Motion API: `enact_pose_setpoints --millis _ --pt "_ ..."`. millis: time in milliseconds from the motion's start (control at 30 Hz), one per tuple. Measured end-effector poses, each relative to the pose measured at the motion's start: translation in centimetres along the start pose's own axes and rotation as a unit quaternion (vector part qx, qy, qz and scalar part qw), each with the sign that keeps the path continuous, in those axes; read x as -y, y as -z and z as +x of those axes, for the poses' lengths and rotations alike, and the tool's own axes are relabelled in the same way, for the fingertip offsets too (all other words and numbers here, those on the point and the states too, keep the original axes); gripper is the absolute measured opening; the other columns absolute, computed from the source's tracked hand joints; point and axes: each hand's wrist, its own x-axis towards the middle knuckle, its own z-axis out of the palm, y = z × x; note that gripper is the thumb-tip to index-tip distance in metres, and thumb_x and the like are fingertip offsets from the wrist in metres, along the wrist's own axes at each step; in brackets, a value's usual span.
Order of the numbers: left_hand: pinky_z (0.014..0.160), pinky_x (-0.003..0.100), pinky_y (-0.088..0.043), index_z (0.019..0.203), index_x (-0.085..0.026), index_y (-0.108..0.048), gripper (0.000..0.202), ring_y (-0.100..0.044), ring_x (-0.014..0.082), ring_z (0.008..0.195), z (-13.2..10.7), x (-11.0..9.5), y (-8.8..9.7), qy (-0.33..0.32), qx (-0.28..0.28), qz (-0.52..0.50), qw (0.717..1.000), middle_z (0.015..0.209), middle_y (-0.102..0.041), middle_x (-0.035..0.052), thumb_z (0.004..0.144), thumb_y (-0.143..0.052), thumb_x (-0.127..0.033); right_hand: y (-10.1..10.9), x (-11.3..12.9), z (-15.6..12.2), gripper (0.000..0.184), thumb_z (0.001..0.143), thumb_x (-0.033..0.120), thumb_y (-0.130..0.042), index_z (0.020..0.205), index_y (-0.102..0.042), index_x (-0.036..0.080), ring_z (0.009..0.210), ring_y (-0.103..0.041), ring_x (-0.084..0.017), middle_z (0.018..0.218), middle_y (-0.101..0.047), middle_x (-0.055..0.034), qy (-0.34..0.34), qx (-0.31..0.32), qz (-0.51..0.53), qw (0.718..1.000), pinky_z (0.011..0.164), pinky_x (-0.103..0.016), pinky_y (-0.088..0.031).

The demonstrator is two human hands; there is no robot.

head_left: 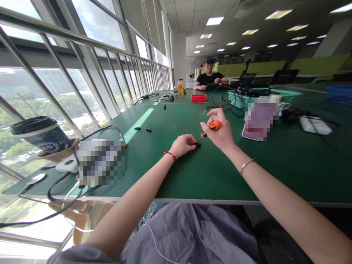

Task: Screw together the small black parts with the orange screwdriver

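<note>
My left hand pinches a small black part down on the green table; its exact kind is too small to tell. In my right hand is a screwdriver with an orange and black handle, tilted, its thin shaft pointing down and left. The tip meets or nearly meets the black part by my left fingertips. Two similar small black pieces lie to the left on the table, and another small black piece sits farther back.
At left stand a lidded paper cup, a blurred device with cables and a spoon. Farther back are a red tray, a jar and a person. A phone leans near a teal basket at right.
</note>
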Motion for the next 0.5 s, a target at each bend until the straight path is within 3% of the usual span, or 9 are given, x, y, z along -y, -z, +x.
enact_pose_setpoints --millis 133,333,433,500 --pt "0.066 0.022 -0.047 0.078 -0.017 -0.069 0.012 -0.058 0.012 0.067 -0.06 -0.08 0.04 -0.002 -0.001 -0.001 1.0 0.074 -0.068 0.0017 0.069 -0.065 -0.023 -0.01 0.33 -0.06 0.022 0.075 0.044 -0.06 0.078 -0.053 0.023 0.049 -0.046 -0.013 0.05 -0.044 0.0067 -0.026 0.02 -0.005 0.999 0.056 -0.026 -0.039" --pt "0.065 0.022 -0.047 0.076 -0.016 -0.068 0.011 -0.058 0.0118 0.066 -0.1 -0.17 0.07 -0.005 -0.006 0.0 1.0 0.073 -0.067 0.0016 0.067 -0.065 -0.023 -0.2 -0.21 -0.2 0.028 0.071 0.029 -0.059 0.097 -0.052 0.024 0.057 -0.053 -0.014 0.069 -0.057 0.0035 0.026 0.007 0.02 0.999 0.057 -0.027 -0.041" --pt "0.065 0.022 -0.047 0.075 -0.016 -0.067 0.011 -0.058 0.0118 0.066 -0.07 -0.12 0.05 -0.004 -0.006 -0.001 1.0 0.073 -0.067 0.0014 0.067 -0.065 -0.023 -0.3 -0.11 -0.2 0.03 0.071 0.035 -0.061 0.098 -0.051 0.024 0.056 -0.052 -0.015 0.064 -0.056 0.0048 0.017 0.026 -0.001 1.0 0.057 -0.027 -0.041" --pt "0.065 0.022 -0.046 0.075 -0.016 -0.067 0.011 -0.057 0.0119 0.067 -0.04 -0.08 0.05 -0.003 -0.002 -0.001 1.0 0.072 -0.067 0.0012 0.067 -0.065 -0.022 -0.3 0.14 -0.21 0.023 0.072 0.039 -0.061 0.088 -0.054 0.024 0.054 -0.05 -0.014 0.058 -0.053 0.0052 0.006 0.045 -0.017 0.999 0.056 -0.027 -0.039"
